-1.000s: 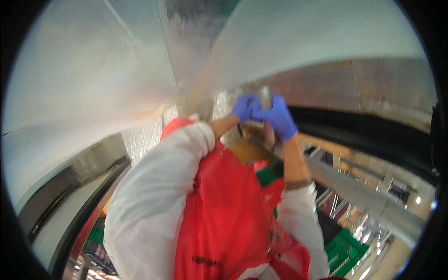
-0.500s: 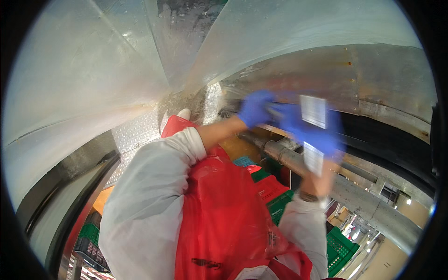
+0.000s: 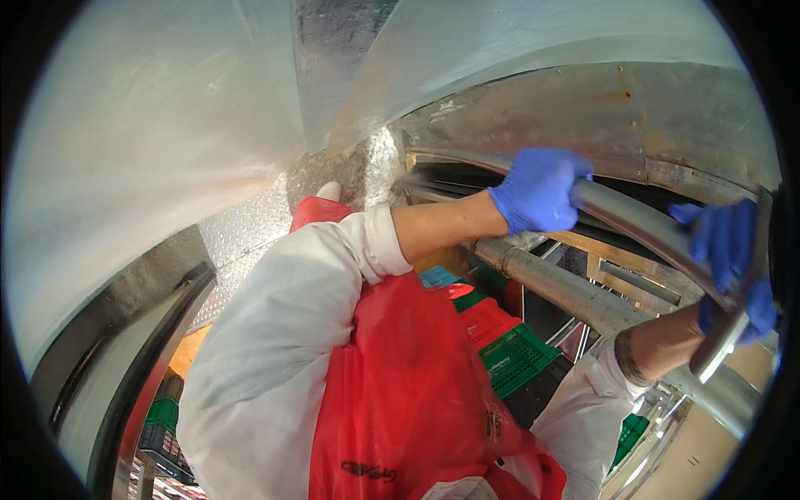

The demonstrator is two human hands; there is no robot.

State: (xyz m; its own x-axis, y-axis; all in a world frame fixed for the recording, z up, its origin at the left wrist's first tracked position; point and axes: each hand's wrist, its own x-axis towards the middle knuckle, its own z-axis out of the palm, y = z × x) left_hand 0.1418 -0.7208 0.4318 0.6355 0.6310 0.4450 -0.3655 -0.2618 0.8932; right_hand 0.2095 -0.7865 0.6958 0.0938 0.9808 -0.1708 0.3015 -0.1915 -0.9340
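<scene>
A grey metal bar (image 3: pixel 642 225) runs from upper middle to the right side, ending in a crosspiece (image 3: pixel 718 346). My blue-gloved left hand (image 3: pixel 540 190) is closed around the bar partway along it. At the joint with the crosspiece, my blue-gloved right hand (image 3: pixel 733 258) holds the bar, the crosspiece lying across its palm. Some of its fingers reach up past the bar, partly hidden by the metal. Below my hands lies a thick grey pipe (image 3: pixel 575 292).
Curved metal walls (image 3: pixel 167 117) rise ahead and left, above a diamond-plate floor (image 3: pixel 237 221). Riveted metal panels (image 3: pixel 542 117) border the bar's far side. Green crates (image 3: pixel 517 358) and a red crate (image 3: pixel 487 319) stand below. More crates (image 3: pixel 162 425) sit at lower left.
Both hands have moved right, the right one farther, and the gap between them has widened. The bar now shows along its length; its white-looking end was blurred over the right glove before.
</scene>
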